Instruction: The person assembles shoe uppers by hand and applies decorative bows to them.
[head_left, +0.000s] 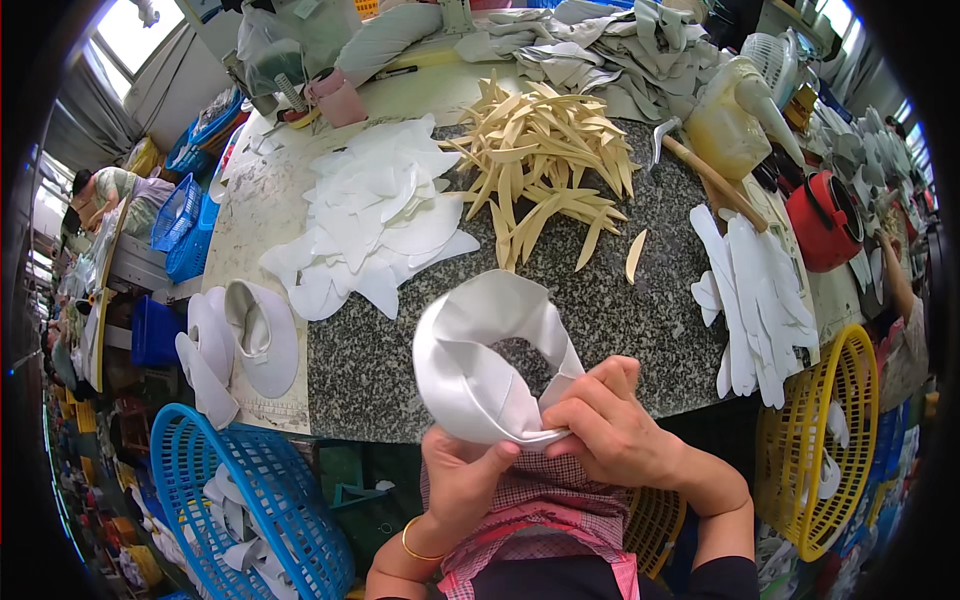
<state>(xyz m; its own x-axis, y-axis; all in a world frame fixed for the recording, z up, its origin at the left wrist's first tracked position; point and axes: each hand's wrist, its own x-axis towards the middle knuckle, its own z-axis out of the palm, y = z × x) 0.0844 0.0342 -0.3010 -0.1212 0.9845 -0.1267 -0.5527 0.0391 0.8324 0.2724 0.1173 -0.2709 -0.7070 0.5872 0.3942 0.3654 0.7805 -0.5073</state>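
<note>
Both of my hands hold a white shoe upper [450, 375], curved into a ring, above the near edge of the dark speckled stone slab [370, 385]. My left hand [468, 475] grips its lower edge from beneath, with the thumb on the outside. On the other side my right hand [615, 430] pinches the edge between thumb and fingers. Beyond it lies a heap of thin tan crescent-shaped strips [545, 150], one strip [636, 256] apart from the rest. A pile of flat white cut pieces [370, 205] spreads to the left of the heap.
Two more white uppers [265, 335] rest at the table's left edge. Long white strips [750, 300], a wooden-handled hammer [715, 180], a yellowish jug [730, 120] and a red pot [825, 222] are at right. Blue [250, 490] and yellow baskets [825, 440] stand below the table.
</note>
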